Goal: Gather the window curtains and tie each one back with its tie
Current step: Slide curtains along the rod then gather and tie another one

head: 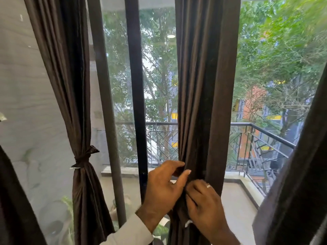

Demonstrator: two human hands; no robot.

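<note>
Pinching curtain (203, 96), both hands curled

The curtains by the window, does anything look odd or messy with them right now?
Nothing looks damaged. The left curtain is already cinched by its knotted tie, with a small white tag sticking out below the knot. The middle curtain is not tied; the left hand and right hand pinch its folds.

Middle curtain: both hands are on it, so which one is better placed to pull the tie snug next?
Probably the right hand: its curled fingers pinch at the gathered waist of the middle curtain, where a tie would sit. The left hand pinches the folds just above, steadying them. The tie itself is hidden.
</note>
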